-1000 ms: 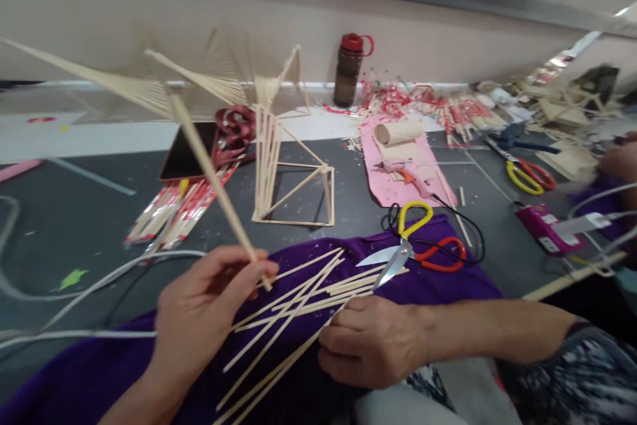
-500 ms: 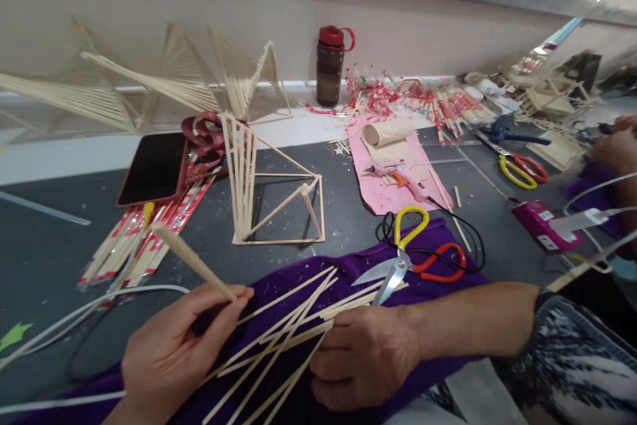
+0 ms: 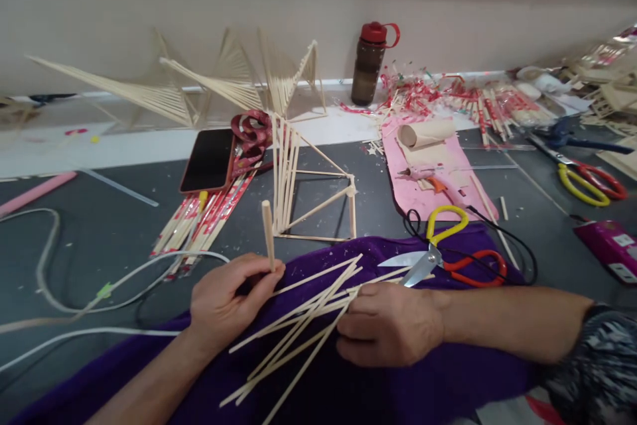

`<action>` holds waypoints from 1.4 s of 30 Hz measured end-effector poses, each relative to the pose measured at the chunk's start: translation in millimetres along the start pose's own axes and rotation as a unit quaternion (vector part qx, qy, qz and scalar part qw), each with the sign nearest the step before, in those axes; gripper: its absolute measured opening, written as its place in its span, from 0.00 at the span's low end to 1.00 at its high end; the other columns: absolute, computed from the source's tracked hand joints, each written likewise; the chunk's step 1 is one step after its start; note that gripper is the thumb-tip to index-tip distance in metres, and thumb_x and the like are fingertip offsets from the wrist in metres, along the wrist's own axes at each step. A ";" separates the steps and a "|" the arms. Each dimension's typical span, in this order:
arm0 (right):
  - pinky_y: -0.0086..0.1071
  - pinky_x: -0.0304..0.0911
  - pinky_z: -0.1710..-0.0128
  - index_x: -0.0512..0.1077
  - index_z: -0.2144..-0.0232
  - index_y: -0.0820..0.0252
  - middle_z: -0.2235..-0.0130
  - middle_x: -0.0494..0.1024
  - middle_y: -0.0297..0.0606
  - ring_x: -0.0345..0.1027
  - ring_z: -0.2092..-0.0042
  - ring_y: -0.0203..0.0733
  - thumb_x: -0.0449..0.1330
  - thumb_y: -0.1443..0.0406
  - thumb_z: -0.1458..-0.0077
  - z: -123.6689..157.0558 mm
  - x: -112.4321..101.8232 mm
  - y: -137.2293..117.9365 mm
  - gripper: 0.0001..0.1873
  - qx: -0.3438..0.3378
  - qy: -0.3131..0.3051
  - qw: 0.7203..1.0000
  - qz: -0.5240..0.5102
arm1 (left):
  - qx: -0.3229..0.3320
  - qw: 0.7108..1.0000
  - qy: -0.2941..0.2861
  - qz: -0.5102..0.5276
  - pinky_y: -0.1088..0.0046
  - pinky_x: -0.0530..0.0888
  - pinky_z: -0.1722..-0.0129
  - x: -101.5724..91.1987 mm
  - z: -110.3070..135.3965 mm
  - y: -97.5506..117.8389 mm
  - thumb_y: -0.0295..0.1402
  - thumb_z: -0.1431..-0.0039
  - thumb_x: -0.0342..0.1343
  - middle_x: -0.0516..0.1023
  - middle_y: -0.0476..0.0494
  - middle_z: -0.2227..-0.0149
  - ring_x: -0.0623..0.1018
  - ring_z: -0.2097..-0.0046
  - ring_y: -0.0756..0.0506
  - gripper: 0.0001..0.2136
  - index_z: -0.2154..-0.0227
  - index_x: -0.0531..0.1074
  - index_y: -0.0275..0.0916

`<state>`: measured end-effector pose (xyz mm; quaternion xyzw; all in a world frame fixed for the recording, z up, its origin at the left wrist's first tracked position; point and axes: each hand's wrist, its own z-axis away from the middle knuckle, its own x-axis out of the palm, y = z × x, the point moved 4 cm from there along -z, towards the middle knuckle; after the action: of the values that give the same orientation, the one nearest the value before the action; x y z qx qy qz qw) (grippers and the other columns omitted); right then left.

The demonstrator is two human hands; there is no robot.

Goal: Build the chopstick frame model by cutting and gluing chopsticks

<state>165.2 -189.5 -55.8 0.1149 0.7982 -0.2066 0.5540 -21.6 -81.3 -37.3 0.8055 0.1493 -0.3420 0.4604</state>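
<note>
My left hand (image 3: 233, 299) pinches a wooden stick (image 3: 268, 233) between thumb and fingers, and the stick points up toward the camera, nearly upright. Its lower end is hidden by the fingers. My right hand (image 3: 391, 325) is closed, palm down, at the right end of a loose pile of thin wooden sticks (image 3: 298, 319); a stick's end runs into its fingers. The pile lies crisscrossed on a purple cloth (image 3: 438, 372). Scissors (image 3: 432, 256) with one yellow and one red handle lie open just beyond my right hand. A frame of glued sticks (image 3: 286, 180) stands past my hands.
A glue gun (image 3: 435, 183) rests on a pink sheet (image 3: 403, 196), its black cord near the scissors. Left are a phone (image 3: 206, 160), wrapped chopsticks (image 3: 184, 226) and white cables (image 3: 129, 329). Along the wall stand twisted stick structures (image 3: 219, 83) and a bottle (image 3: 368, 63).
The view has swung left, so things sit farther right in it. The stick in my left hand has tipped from a leftward slant to nearly upright. My right hand stays closed at the pile.
</note>
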 end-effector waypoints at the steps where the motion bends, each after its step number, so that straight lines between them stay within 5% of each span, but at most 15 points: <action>1: 0.31 0.54 0.70 0.68 0.71 0.62 0.72 0.68 0.34 0.60 0.70 0.34 0.49 0.64 0.41 -0.1 1.3 2.6 0.11 0.029 -0.001 0.999 -0.013 | -0.002 1.000 -0.003 -0.005 0.76 0.70 0.72 0.8 -0.4 -0.4 0.36 0.51 0.57 0.79 0.49 0.74 0.78 0.72 0.47 0.04 0.75 0.75 0.45; 3: 0.31 0.54 0.69 0.67 0.70 0.62 0.73 0.68 0.33 0.60 0.69 0.34 0.48 0.63 0.40 -0.5 2.6 4.4 0.12 0.043 0.001 0.999 -0.021 | -0.005 1.000 -0.003 -0.013 0.76 0.70 0.72 2.0 -0.4 -0.6 0.36 0.51 0.57 0.79 0.49 0.74 0.78 0.71 0.47 0.04 0.75 0.75 0.45; 8: 0.33 0.52 0.70 0.68 0.64 0.60 0.67 0.69 0.35 0.60 0.68 0.36 0.48 0.67 0.41 -2.2 -2.8 -4.9 0.09 -0.053 -0.018 0.998 0.042 | 0.010 1.000 0.020 0.007 0.76 0.71 0.69 -2.8 1.2 5.4 0.33 0.52 0.58 0.80 0.50 0.73 0.78 0.71 0.47 0.03 0.73 0.75 0.44; 13: 0.33 0.51 0.71 0.68 0.67 0.61 0.69 0.68 0.34 0.59 0.69 0.36 0.49 0.68 0.42 2.6 -17.5 -12.2 0.08 -0.037 -0.018 0.998 0.050 | -0.021 0.997 0.048 0.063 0.74 0.74 0.68 -16.6 1.9 19.5 0.32 0.53 0.60 0.80 0.50 0.72 0.78 0.71 0.47 0.04 0.71 0.75 0.43; 15: 0.33 0.50 0.72 0.68 0.67 0.61 0.70 0.68 0.34 0.58 0.71 0.36 0.48 0.68 0.41 6.0 -26.5 -9.2 0.09 -0.006 0.000 0.998 0.068 | -0.036 0.993 0.057 0.093 0.73 0.74 0.68 -19.5 -1.0 31.9 0.33 0.53 0.60 0.79 0.49 0.72 0.78 0.72 0.47 0.04 0.71 0.74 0.43; 20: 0.34 0.51 0.70 0.67 0.65 0.61 0.68 0.70 0.37 0.59 0.68 0.40 0.47 0.61 0.39 13.3 -41.1 21.4 0.12 0.203 -0.016 0.971 0.128 | -0.018 0.972 0.123 0.198 0.75 0.75 0.72 -19.7 -21.8 70.4 0.30 0.52 0.59 0.78 0.50 0.74 0.77 0.74 0.49 0.02 0.72 0.74 0.40; 24: 0.35 0.53 0.68 0.67 0.60 0.63 0.64 0.70 0.41 0.60 0.64 0.43 0.45 0.57 0.40 15.2 -36.2 31.0 0.17 0.247 -0.063 0.959 0.123 | -0.004 0.947 0.131 0.294 0.76 0.74 0.77 -12.7 -35.5 86.0 0.28 0.51 0.59 0.77 0.49 0.73 0.78 0.74 0.49 0.02 0.72 0.73 0.39; 28: 0.35 0.53 0.69 0.65 0.57 0.63 0.64 0.70 0.42 0.60 0.65 0.44 0.43 0.52 0.40 17.4 -31.4 33.3 0.23 0.266 -0.080 0.954 0.111 | -0.038 0.946 0.109 0.304 0.78 0.73 0.79 -6.0 -33.4 83.0 0.28 0.51 0.58 0.77 0.49 0.74 0.77 0.75 0.49 0.02 0.72 0.73 0.39; 34: 0.36 0.52 0.69 0.67 0.65 0.60 0.65 0.69 0.40 0.60 0.65 0.45 0.42 0.50 0.41 19.1 -28.6 37.3 0.23 0.270 -0.096 0.953 0.095 | -0.061 0.955 0.059 0.283 0.78 0.73 0.79 0.0 -28.8 75.6 0.30 0.51 0.59 0.77 0.49 0.76 0.76 0.77 0.51 0.01 0.74 0.73 0.38; 42: 0.34 0.51 0.70 0.68 0.66 0.60 0.66 0.68 0.39 0.59 0.66 0.42 0.46 0.56 0.40 17.3 -26.3 36.0 0.16 0.253 -0.075 0.959 0.105 | -0.104 0.931 0.115 0.330 0.77 0.68 0.80 -14.8 -41.8 65.0 0.29 0.52 0.59 0.77 0.49 0.77 0.75 0.76 0.49 0.03 0.73 0.73 0.37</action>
<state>204.0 -164.2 -43.8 0.3183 0.6599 -0.3502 0.5836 21.2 -79.5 28.7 0.7908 -0.0384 -0.0582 0.6081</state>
